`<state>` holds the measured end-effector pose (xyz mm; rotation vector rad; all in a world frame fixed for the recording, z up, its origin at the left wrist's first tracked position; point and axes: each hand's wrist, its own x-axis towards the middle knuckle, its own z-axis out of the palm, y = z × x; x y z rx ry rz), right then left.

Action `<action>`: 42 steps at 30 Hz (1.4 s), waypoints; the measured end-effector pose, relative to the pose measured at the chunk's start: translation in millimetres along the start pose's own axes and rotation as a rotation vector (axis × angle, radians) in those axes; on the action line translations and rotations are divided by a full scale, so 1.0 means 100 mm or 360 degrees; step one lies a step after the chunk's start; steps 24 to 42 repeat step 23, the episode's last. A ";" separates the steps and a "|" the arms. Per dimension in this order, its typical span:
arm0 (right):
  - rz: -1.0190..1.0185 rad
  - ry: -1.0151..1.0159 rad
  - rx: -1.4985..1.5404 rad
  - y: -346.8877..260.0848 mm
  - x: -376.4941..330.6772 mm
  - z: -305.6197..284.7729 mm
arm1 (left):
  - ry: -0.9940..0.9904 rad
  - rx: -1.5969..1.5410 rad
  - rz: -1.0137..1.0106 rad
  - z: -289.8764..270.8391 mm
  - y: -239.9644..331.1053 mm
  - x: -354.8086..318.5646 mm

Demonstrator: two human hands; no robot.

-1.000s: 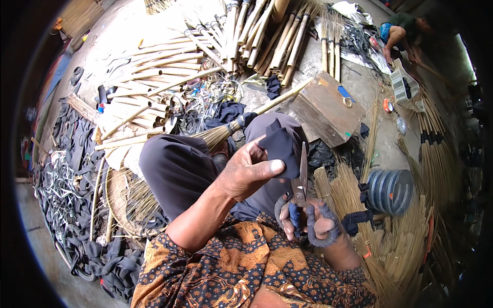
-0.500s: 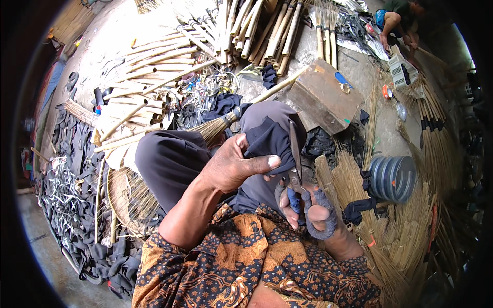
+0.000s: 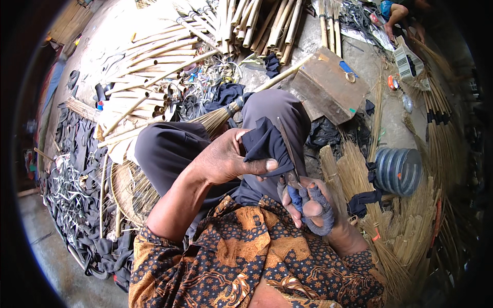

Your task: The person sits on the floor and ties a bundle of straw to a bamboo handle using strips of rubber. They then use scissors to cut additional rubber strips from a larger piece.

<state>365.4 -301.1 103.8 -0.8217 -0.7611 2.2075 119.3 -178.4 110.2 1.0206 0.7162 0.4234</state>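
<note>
My left hand (image 3: 221,159) pinches a folded piece of dark navy cloth (image 3: 264,141), its thumb lying on top, above my bent knees. In my right hand (image 3: 336,228) is a pair of scissors (image 3: 286,146), with handle loops wrapped in grey and blue cloth strips. My right thumb is through one loop. The metal blades point up and away from me, at the right edge of the cloth. Whether the cloth lies between the blades cannot be made out clearly.
Bamboo poles (image 3: 154,66) and a stick broom (image 3: 221,117) lie ahead. Scraps of dark fabric (image 3: 77,179) pile at left. A wooden block (image 3: 331,84), bundled bristles (image 3: 403,236) and a ridged, clear round container (image 3: 398,172) are at right. Another person's arm (image 3: 395,20) shows far right.
The upper blade has swung left, closer to the cloth. Both hands keep their hold and have shifted only slightly; the whole view has moved a little.
</note>
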 end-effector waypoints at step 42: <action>0.0110 -0.0006 -0.0153 0.15 0.07 -0.14 | -0.0111 0.0209 -0.0134 -0.11 0.04 -0.06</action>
